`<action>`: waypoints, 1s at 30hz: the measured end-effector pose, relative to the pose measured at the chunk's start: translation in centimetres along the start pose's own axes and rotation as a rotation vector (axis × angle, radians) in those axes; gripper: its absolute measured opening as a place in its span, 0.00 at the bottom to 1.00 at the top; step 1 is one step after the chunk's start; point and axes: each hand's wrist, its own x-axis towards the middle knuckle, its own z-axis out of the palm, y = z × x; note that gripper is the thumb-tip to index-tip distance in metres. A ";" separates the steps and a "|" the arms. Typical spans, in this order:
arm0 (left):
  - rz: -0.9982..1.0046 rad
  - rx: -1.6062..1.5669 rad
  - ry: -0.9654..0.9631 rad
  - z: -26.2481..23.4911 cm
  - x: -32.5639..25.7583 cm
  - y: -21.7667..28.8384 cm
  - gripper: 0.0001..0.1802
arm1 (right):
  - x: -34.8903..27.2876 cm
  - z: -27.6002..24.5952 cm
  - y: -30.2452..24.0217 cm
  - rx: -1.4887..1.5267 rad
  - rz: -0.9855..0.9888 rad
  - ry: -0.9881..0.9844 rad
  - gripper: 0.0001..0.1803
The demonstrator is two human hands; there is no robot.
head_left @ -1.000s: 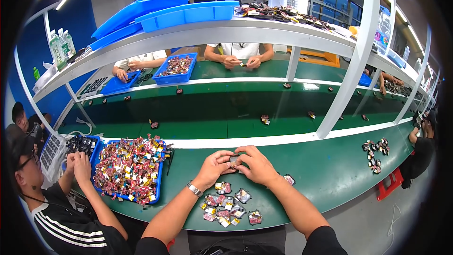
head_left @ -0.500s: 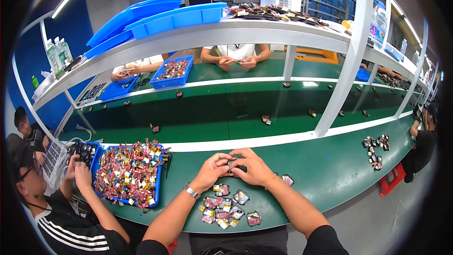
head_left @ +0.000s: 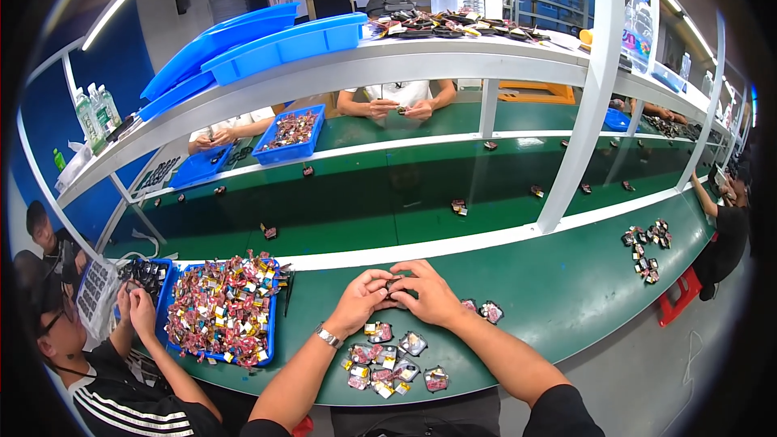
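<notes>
My left hand (head_left: 362, 301) and my right hand (head_left: 426, 295) meet over the green bench, fingers closed around a small dark electronic part (head_left: 394, 283). Most of that part is hidden by my fingertips. Just below my hands lies a cluster of small dark-framed electronic assemblies (head_left: 382, 354), with red, white and yellow pieces in them. A couple more assemblies (head_left: 490, 311) rest beside my right forearm. Left of my left arm stands a blue tray (head_left: 272, 338) heaped with red, white and yellow parts. Black tweezers (head_left: 289, 295) lie against its right side.
Past the bench's white edge rail (head_left: 421, 249) runs a green belt (head_left: 364, 210) with scattered assemblies. A white post (head_left: 579, 129) and an overhead shelf (head_left: 388, 61) stand beyond. At left, a co-worker's hands (head_left: 137, 307) work beside the tray. More assemblies (head_left: 646, 247) lie far right.
My hands stay together on the small part, with fingers slightly shifted. The whole view has tilted a little. The left co-worker's hands have come closer together.
</notes>
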 end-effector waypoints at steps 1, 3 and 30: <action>0.000 -0.002 -0.004 -0.1 0.0 0.0 0.14 | 0.0 0.1 0.0 0.001 0.011 0.019 0.07; 0.000 -0.003 -0.006 -0.3 -0.2 0.0 0.14 | 0.0 0.5 0.1 0.004 0.020 0.038 0.07; 0.113 -0.019 0.140 0.6 -0.1 -0.4 0.13 | 0.1 1.2 -0.5 -0.004 0.011 0.110 0.11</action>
